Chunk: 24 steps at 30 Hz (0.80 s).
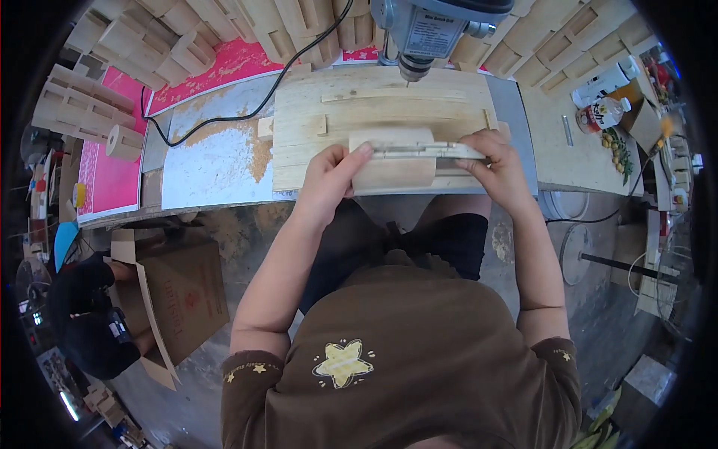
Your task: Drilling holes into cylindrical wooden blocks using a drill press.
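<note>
My left hand (pixel 327 182) grips the left end of a pale rounded wooden block (pixel 393 176), thumb on top. A narrow light strip with dark marks (pixel 419 150) lies lengthwise along the block and sticks out past its right end. My right hand (pixel 499 166) pinches that strip's right end between thumb and fingers. Both are held over the front part of a wooden board (pixel 299 135) on the bench. Slight blur hides how the strip meets the block. Behind them hangs a bench drill (pixel 430 34), its bit pointing down at the board.
Many slotted wooden blocks (pixel 280 30) are stacked along the back. A black cable (pixel 224 118) crosses the sawdust-covered left side (pixel 217 161). Bottles (pixel 602 114) stand at the right. Lower left, another person (pixel 90 314) reaches into a cardboard box (pixel 187 288).
</note>
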Tool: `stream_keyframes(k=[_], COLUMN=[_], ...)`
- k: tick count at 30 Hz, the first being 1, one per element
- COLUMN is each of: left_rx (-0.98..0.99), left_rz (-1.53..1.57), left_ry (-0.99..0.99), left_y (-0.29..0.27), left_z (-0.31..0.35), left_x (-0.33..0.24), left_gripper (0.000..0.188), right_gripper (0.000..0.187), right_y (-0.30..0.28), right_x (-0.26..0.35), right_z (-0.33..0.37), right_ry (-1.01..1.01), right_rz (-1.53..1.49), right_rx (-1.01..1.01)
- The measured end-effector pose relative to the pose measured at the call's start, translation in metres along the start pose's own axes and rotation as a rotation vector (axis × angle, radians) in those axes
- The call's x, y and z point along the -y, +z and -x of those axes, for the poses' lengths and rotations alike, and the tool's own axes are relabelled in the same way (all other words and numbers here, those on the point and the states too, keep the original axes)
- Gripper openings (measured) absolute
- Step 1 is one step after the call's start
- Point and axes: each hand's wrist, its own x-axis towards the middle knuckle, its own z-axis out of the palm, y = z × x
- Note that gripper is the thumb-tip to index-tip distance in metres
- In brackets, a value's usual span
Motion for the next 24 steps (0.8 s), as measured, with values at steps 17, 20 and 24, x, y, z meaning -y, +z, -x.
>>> stream_keyframes(k=[17,20,24], left_rx=[-0.432,-0.438,-0.398], left_rz=[-1.037,-1.147,-1.145], left_ry=[0.91,0.863,0.772], left_y=[-0.012,-0.017,-0.022], left_z=[-0.059,-0.061,-0.056], left_x=[0.037,0.035,0.031], left_gripper=[0.059,0.055,0.055], right_gripper=[0.036,0.042,0.047], right_y=[0.024,0.013,-0.061], right_x=[-0.023,-0.026,0.004], right_z=[-0.065,-0.066,-0.093], right_ry=[-0.077,0.104,-0.154], right_rz=[0.284,-0.122,-0.284], right_rx=[-0.355,-0.276,-0.421])
